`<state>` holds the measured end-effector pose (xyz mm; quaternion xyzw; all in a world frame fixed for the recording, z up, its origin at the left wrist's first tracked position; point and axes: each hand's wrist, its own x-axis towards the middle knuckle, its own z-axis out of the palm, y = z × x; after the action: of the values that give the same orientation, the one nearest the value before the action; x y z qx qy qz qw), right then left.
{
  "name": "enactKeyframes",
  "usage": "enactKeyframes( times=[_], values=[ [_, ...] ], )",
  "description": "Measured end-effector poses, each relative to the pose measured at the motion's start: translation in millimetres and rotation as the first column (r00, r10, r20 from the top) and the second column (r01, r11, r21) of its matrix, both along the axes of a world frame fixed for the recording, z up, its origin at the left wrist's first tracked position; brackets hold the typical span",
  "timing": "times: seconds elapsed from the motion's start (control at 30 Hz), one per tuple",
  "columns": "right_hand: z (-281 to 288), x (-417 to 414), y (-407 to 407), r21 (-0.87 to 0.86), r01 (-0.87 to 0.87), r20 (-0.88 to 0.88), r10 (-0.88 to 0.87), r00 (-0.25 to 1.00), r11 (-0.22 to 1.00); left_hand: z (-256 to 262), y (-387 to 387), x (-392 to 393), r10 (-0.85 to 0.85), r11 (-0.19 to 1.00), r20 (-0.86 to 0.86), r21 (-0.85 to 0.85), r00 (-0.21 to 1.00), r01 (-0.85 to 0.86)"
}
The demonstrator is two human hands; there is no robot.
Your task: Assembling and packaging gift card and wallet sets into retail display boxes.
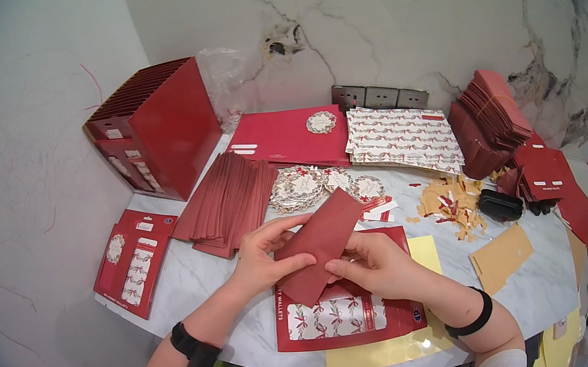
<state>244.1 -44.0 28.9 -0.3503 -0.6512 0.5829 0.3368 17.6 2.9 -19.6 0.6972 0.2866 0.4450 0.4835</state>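
Observation:
My left hand (273, 250) and my right hand (374, 262) hold a dark red paper envelope (322, 240) between them, tilted, with both thumbs on its front. Beneath it lies a red printed card sleeve (285, 339) with a patterned panel of bows and greenery, partly over a yellow sheet (369, 364). To the left of my left hand stands a fanned row of dark red envelopes (227, 202). Beyond the hands are round floral paper tags (299, 187) and small red and white strips (380, 209).
A red box of folders (175, 130) stands at left, above a finished-looking red pack (131, 261). Red sheets (291, 131), patterned sheets (405, 138) and bundled envelopes (493, 108) line the wall. Paper scraps (455, 203), a black case (500, 205) and tan card (502, 257) lie right.

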Motion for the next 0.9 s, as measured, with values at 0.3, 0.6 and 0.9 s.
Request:
enactKeyframes(
  times=[0.3,0.6,0.9],
  values=[
    [11.0,-0.7,-3.0,0.043,-0.053,0.231,0.042,0.972,0.998,-4.4,-2.3,2.1,-0.035,0.995,0.121,-0.091,0.992,0.046],
    [4.5,-0.3,-1.3,0.176,-0.022,0.354,-0.043,0.934,0.984,1.3,-4.0,-1.6,-0.101,0.994,-0.013,-0.032,0.995,0.1],
    [11.6,-4.9,-7.2,0.31,0.039,0.309,-0.14,0.941,0.95,2.5,-0.6,-1.3,-0.086,0.996,0.069,0.007,0.994,0.085]
  ],
)
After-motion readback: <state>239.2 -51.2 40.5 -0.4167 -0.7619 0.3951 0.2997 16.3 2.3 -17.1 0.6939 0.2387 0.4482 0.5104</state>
